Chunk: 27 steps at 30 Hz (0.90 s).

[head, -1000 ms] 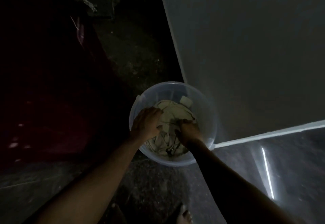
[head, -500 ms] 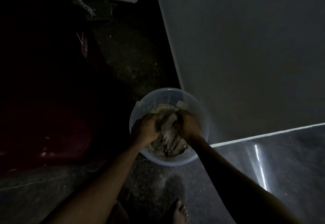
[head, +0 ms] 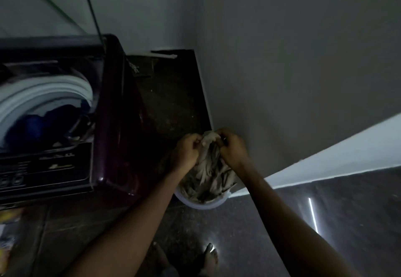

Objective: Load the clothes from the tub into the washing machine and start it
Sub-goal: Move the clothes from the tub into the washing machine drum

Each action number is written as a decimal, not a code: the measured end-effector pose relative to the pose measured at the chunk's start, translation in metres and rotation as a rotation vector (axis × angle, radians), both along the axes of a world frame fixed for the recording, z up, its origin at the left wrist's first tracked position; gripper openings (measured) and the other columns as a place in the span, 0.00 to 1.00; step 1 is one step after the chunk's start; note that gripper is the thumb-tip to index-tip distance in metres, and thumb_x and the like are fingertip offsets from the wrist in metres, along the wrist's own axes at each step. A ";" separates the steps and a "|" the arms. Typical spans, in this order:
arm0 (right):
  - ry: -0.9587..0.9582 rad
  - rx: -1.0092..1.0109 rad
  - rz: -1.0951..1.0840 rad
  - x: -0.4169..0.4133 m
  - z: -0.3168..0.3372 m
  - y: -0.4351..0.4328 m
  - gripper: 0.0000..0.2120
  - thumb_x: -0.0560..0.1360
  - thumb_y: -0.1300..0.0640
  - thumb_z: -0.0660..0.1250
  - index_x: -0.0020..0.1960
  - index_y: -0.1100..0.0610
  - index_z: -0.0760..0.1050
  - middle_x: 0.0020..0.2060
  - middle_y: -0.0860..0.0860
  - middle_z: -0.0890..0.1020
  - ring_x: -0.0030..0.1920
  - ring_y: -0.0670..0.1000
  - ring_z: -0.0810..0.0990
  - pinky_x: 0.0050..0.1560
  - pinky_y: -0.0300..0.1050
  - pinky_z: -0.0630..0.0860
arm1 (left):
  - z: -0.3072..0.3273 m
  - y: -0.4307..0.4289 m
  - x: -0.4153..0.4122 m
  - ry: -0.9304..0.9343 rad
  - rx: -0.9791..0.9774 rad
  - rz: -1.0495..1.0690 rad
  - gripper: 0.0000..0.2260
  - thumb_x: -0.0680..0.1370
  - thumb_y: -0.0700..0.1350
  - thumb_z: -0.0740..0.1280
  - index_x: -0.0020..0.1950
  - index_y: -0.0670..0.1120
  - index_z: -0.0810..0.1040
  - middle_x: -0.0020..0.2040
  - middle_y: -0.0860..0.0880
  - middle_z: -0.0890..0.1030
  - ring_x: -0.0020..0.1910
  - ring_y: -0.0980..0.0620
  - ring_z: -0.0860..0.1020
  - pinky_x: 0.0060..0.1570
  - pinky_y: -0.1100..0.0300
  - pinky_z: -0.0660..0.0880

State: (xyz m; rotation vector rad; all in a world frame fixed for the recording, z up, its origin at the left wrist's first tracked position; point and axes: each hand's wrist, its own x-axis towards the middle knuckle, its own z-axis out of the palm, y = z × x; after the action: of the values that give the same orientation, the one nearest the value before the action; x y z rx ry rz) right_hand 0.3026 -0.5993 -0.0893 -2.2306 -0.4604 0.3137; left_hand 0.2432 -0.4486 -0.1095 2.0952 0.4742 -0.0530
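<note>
You face a dim corner: grey wall on your right with a pale skirting band at its foot, dark speckled floor below, one thin bright streak of light reflected on it.

To your right a plain grey wall runs down to a white skirting strip. Below it you have a dark speckled floor with a thin bright streak of light on it. At your upper left two thin cords slant across a paler wall, and something blurred and yellow sits at the lower left edge.
</note>
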 end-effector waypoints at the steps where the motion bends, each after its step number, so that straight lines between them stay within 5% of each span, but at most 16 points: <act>1: -0.004 0.001 0.002 0.001 0.019 -0.001 0.08 0.78 0.59 0.62 0.56 0.56 0.76 0.52 0.53 0.81 0.51 0.52 0.79 0.48 0.39 0.70 | 0.018 0.002 0.002 -0.017 0.027 0.009 0.03 0.79 0.46 0.65 0.46 0.51 0.78 0.48 0.50 0.79 0.47 0.49 0.78 0.46 0.53 0.77; 4: 0.012 -0.071 0.091 0.005 0.062 -0.006 0.14 0.78 0.57 0.65 0.62 0.59 0.73 0.57 0.56 0.79 0.55 0.55 0.77 0.51 0.39 0.69 | 0.066 0.006 0.005 -0.075 0.044 0.032 0.05 0.79 0.43 0.64 0.44 0.51 0.76 0.45 0.50 0.79 0.45 0.50 0.78 0.41 0.58 0.72; 8: 0.088 -0.169 0.182 0.011 0.090 -0.009 0.12 0.77 0.53 0.67 0.54 0.60 0.77 0.46 0.53 0.78 0.46 0.53 0.76 0.45 0.41 0.67 | 0.100 0.007 0.002 -0.101 0.031 0.055 0.06 0.79 0.43 0.64 0.44 0.52 0.76 0.44 0.51 0.80 0.44 0.51 0.78 0.43 0.56 0.74; 13: -0.207 0.130 -0.090 -0.007 0.116 0.005 0.05 0.79 0.55 0.63 0.50 0.55 0.77 0.46 0.49 0.76 0.46 0.46 0.74 0.43 0.38 0.67 | 0.113 0.000 -0.009 -0.214 -0.048 0.140 0.05 0.80 0.43 0.63 0.48 0.50 0.78 0.47 0.49 0.82 0.46 0.51 0.78 0.45 0.58 0.73; 17: -0.106 -0.126 0.054 -0.006 0.117 0.034 0.04 0.77 0.57 0.63 0.45 0.56 0.75 0.43 0.53 0.80 0.45 0.54 0.79 0.41 0.43 0.70 | 0.114 0.025 -0.010 -0.169 -0.102 0.046 0.05 0.77 0.42 0.68 0.51 0.50 0.78 0.47 0.52 0.81 0.47 0.53 0.79 0.49 0.61 0.74; 21: -0.074 0.064 0.017 0.006 0.146 0.059 0.11 0.78 0.56 0.63 0.38 0.56 0.74 0.35 0.52 0.78 0.38 0.51 0.77 0.40 0.46 0.71 | 0.124 0.051 -0.002 -0.126 -0.224 -0.168 0.17 0.74 0.44 0.73 0.62 0.49 0.77 0.55 0.51 0.81 0.53 0.56 0.79 0.53 0.60 0.76; 24: -0.127 0.115 0.072 0.002 0.152 0.075 0.11 0.79 0.54 0.64 0.39 0.58 0.75 0.36 0.54 0.78 0.38 0.52 0.77 0.39 0.46 0.71 | 0.131 0.059 0.012 -0.176 -0.038 -0.078 0.06 0.78 0.45 0.67 0.47 0.43 0.79 0.45 0.42 0.82 0.47 0.44 0.81 0.44 0.53 0.75; 27: -0.112 0.234 -0.050 -0.006 0.137 0.073 0.05 0.76 0.51 0.68 0.49 0.51 0.77 0.47 0.52 0.80 0.47 0.48 0.78 0.45 0.40 0.72 | 0.136 0.066 0.018 -0.217 -0.005 -0.044 0.05 0.78 0.45 0.66 0.45 0.46 0.80 0.43 0.44 0.83 0.45 0.45 0.81 0.38 0.57 0.71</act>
State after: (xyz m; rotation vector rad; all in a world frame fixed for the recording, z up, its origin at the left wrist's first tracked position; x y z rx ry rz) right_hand 0.2962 -0.5263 0.0476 -2.0342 -0.4743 0.1024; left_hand 0.2610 -0.3822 0.0262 2.0772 0.2959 0.1460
